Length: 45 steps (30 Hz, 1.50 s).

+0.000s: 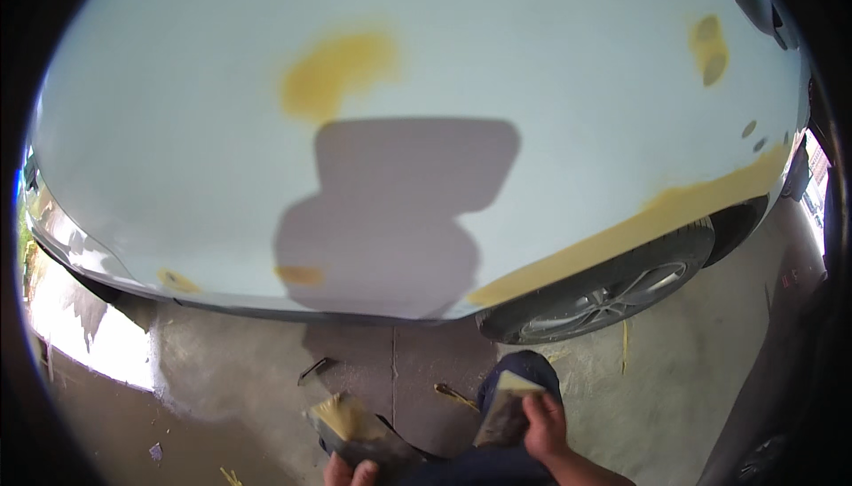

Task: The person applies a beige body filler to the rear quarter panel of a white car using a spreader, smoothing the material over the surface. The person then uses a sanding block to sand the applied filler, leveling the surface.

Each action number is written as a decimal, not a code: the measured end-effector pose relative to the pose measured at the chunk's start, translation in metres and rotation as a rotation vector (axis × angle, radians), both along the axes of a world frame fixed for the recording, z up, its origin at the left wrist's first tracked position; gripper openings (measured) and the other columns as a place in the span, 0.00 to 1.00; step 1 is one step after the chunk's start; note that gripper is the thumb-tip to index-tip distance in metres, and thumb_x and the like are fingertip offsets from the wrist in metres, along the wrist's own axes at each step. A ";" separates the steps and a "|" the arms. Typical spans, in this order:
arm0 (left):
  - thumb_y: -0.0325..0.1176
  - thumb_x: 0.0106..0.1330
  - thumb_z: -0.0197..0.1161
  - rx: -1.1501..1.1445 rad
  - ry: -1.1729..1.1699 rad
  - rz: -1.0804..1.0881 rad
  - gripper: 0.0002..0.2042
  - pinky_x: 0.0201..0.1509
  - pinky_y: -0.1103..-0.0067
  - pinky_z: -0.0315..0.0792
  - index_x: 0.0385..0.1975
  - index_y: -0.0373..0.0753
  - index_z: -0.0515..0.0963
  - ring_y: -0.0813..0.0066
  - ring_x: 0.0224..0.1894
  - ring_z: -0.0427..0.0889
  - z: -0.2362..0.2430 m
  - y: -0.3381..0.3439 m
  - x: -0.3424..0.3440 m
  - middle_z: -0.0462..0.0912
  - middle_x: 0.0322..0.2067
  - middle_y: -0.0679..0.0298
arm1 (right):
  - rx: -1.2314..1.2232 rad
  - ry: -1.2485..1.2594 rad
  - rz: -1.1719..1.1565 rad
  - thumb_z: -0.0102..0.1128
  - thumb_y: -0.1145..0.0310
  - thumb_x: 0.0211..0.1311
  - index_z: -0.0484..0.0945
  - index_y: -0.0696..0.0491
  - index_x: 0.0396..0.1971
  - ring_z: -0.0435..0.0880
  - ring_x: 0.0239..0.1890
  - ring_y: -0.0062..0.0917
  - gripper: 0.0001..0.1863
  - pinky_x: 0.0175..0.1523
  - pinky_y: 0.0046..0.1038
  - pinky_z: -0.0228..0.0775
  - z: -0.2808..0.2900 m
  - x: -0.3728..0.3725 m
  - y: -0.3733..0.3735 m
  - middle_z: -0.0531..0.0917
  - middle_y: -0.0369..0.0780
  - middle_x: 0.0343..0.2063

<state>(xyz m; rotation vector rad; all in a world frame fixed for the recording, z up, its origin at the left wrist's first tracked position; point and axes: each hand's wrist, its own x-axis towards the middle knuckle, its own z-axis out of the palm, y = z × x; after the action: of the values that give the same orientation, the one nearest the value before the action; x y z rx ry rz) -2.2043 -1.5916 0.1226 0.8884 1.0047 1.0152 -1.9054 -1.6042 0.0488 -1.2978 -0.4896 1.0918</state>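
My left hand [350, 472], at the lower edge, is closed on a flat, dark-smeared mixing plate [377, 449] with a yellow smear of putty [341, 416] on its far end; the plate is somewhat blurred. To its right, my right hand [545, 427] pinches a flat putty spreader [504, 420], whose far edge carries pale yellow paste. Both tools are held apart from each other over my lap. Ahead stands a pale car body panel [204, 158] bearing yellow patches, the largest [342, 71] at upper centre. Neither tool touches the panel.
A car wheel [603, 304] sits under a yellow-coated arch edge [621, 224]. On the concrete floor [257, 335] lie a small dark tool [314, 369] and a yellow-stained stick [456, 396]. My knee [529, 364] is close to the tyre. A shadow falls across the panel.
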 end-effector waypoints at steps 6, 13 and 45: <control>0.24 0.66 0.57 -0.045 -0.071 -0.214 0.22 0.59 0.73 0.70 0.60 0.31 0.67 0.71 0.52 0.77 -0.012 0.014 0.015 0.79 0.50 0.61 | -0.021 0.283 -0.245 0.54 0.67 0.69 0.79 0.56 0.46 0.81 0.43 0.23 0.12 0.52 0.28 0.72 -0.008 0.053 0.000 0.84 0.37 0.40; 0.28 0.69 0.57 0.011 -0.121 -0.203 0.15 0.56 0.74 0.71 0.53 0.30 0.75 0.73 0.48 0.78 -0.015 0.014 0.049 0.81 0.46 0.63 | 0.097 0.315 -0.195 0.52 0.72 0.67 0.76 0.57 0.50 0.82 0.46 0.28 0.13 0.54 0.32 0.72 0.044 0.081 -0.010 0.83 0.39 0.43; 0.22 0.64 0.59 0.382 0.198 -0.463 0.12 0.24 0.83 0.65 0.47 0.28 0.78 0.85 0.21 0.74 0.053 0.048 0.098 0.79 0.20 0.68 | 0.874 -1.508 0.332 0.72 0.64 0.48 0.86 0.35 0.38 0.74 0.42 0.19 0.15 0.45 0.23 0.67 0.119 0.043 0.013 0.83 0.23 0.44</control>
<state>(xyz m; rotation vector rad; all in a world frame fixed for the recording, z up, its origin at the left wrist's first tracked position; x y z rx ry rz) -2.1060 -1.5439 0.1760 1.4828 0.7226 0.7386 -1.8628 -1.5912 0.1679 -1.0078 -2.0639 -0.1567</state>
